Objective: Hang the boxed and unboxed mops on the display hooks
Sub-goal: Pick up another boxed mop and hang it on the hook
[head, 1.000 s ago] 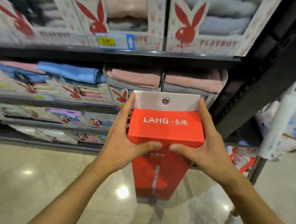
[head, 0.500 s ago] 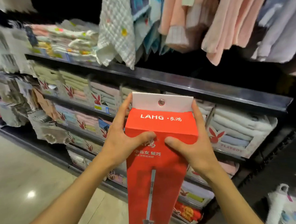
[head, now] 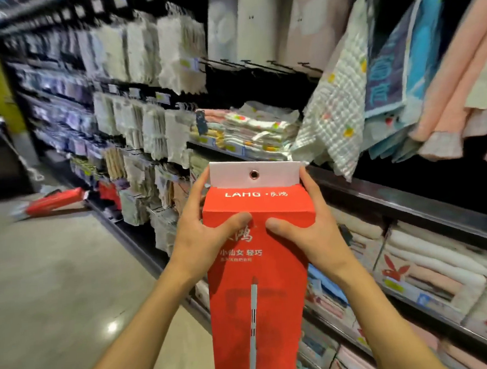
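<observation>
The person stands in a shop aisle holding a tall red mop box (head: 257, 283) upright in front of the chest, its long axis running straight up and down. The left hand (head: 200, 238) grips the box's left edge near the top, thumb laid across the front face and fingers reaching up behind the white tab. The right hand (head: 310, 231) mirrors it on the right edge, thumb on the front, fingers wrapped round the back. Both hands sit at the same height, so neither is nearer the load; the box is shared evenly between them.

The white hang tab (head: 254, 174) stands above the red body, and its metal eyelet (head: 254, 174) sits in the middle, facing the person, just above the fingertips. That eyelet is what the next move turns on, I would judge: it has to be brought level with a hook end and pushed on along the hook's line.

A row of bare display hooks (head: 260, 65) juts out from the dark back panel, above and beyond the box, well apart from it. A second red box (head: 56, 200) lies flat on the floor (head: 57, 281) further down the aisle to the left. Folded towels (head: 250, 127) and hanging cloths (head: 337, 107) fill the shelving beside the box.
</observation>
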The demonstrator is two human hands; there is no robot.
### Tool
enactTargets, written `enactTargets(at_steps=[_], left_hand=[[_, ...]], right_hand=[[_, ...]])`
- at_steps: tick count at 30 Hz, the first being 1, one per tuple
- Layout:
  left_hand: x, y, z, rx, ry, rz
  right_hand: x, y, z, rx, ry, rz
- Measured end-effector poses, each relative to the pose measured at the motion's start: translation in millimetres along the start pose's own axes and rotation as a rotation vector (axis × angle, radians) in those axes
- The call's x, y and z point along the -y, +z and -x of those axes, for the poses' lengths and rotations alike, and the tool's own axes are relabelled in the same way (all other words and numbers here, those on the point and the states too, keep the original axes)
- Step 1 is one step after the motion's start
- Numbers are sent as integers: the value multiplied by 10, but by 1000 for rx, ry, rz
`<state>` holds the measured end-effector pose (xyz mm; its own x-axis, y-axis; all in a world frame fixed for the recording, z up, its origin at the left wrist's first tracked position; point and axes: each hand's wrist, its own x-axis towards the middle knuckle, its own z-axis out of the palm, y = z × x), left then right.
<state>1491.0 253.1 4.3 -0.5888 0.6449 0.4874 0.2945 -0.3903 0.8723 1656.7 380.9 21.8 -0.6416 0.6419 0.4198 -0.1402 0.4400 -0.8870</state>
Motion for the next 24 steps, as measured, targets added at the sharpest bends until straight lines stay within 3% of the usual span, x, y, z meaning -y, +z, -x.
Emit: enactTargets(at_steps=[11,24], left_hand=[[-219,-1438,-292,-327,71,-231],[-237,-2661,-461,-765,54,-553]], right_hand=[[157,1487,-996,293,-114,-196],[49,3244,-2021,684,-196,-431]])
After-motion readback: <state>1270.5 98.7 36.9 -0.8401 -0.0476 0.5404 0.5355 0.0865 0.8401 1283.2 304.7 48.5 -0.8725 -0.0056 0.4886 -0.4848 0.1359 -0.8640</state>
